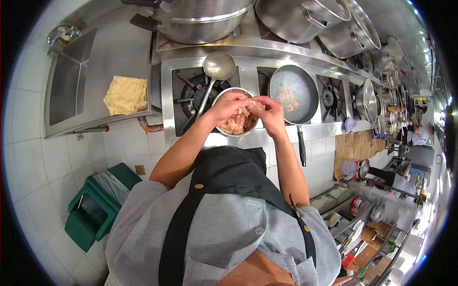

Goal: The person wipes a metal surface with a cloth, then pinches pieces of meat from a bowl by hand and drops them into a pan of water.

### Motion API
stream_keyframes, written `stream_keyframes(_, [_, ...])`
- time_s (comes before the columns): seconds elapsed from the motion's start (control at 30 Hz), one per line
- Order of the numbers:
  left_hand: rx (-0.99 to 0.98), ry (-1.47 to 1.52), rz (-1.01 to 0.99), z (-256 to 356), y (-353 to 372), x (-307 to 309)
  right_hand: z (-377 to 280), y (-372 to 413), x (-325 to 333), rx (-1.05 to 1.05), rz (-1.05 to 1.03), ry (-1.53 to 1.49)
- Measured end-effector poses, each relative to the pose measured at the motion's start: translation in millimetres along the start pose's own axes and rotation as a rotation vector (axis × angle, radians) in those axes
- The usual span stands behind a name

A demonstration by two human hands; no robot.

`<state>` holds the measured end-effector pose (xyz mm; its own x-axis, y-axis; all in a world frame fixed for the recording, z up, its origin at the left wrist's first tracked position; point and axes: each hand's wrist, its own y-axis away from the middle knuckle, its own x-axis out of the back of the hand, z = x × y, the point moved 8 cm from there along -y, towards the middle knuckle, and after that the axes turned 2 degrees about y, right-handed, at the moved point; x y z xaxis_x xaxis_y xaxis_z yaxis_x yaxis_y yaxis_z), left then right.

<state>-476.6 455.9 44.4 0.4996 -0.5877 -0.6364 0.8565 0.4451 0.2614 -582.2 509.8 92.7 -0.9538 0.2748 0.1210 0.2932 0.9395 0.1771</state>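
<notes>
Over the front of the stove, my left hand (pixel 230 107) and my right hand (pixel 270 114) meet above a round metal bowl (pixel 220 131). Raw meat pieces (pixel 237 125), pale pink, fill the bowl. Both hands have their fingers closed on a strip of raw meat (pixel 255 106) stretched between them. To the right of my right hand, a frying pan (pixel 305 90) sits on a burner, with a few small pieces of meat (pixel 288 98) in its middle. A large ladle (pixel 219 66) lies left of the bowl, its handle passing beside my left wrist.
Large steel pots (pixel 200 28) stand behind the stove. A folded yellow cloth (pixel 126 95) lies on the steel counter (pixel 112 52) at left. The pan's handle (pixel 301 145) juts over the front edge. A green bin (pixel 95 209) is on the floor. Other people (pixel 422 133) are far right.
</notes>
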Motion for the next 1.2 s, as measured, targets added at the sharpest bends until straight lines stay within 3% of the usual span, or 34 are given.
stream_keyframes(0.07, [0.002,-0.111,-0.014,4.5,3.6,-0.4,3.0,1.2,2.6,-0.079,0.012,-0.079])
stream_keyframes(0.2, [-0.014,-0.230,-0.050,15.7,13.1,-11.4,-2.4,5.0,11.3,-0.068,0.141,-0.517])
stream_keyframes(0.3, [-0.022,-0.209,-0.112,8.5,10.9,-5.4,-12.6,8.4,2.6,-0.049,0.062,-0.759])
stream_keyframes(0.4, [0.041,0.073,-0.053,4.6,16.2,-1.2,-18.6,11.2,-6.6,-0.106,-0.036,-0.827])
stream_keyframes(0.5, [0.125,-0.041,-0.092,4.8,15.4,-11.4,2.8,6.3,-8.6,-0.217,-0.091,-0.711])
stream_keyframes(0.6, [0.122,-0.210,-0.176,-1.8,11.3,-16.8,3.6,5.6,-6.6,-0.191,-0.070,-0.407])
stream_keyframes(0.7, [0.045,-0.501,-0.215,2.6,9.4,-14.8,-8.0,2.9,1.7,0.006,-0.081,-0.100])
stream_keyframes(0.8, [-0.268,-0.952,-0.265,20.5,10.8,-22.0,-39.0,11.5,-12.3,0.374,-0.081,0.606])
stream_keyframes(0.9, [-0.303,-1.067,-0.240,22.0,11.1,-19.0,-52.4,19.5,-30.7,0.421,-0.036,0.831])
stream_keyframes(0.93, [-0.427,-1.134,-0.212,30.9,16.7,-23.8,-46.2,18.2,-32.4,0.437,0.013,0.857])
stream_keyframes(1.03, [-0.399,-1.189,-0.187,36.0,18.3,-26.3,-38.1,8.9,-32.3,0.380,0.001,0.875])
stream_keyframes(1.07, [-0.480,-1.161,-0.162,43.2,21.6,-31.3,-34.6,5.9,-31.0,0.418,0.013,0.837])
stream_keyframes(1.17, [-0.547,-1.120,-0.123,59.8,20.0,-37.5,-42.3,1.1,-20.1,0.244,0.017,0.653])
stream_keyframes(1.2, [-0.521,-1.121,-0.102,59.4,16.8,-36.2,-42.8,0.1,-16.7,0.289,0.048,0.659])
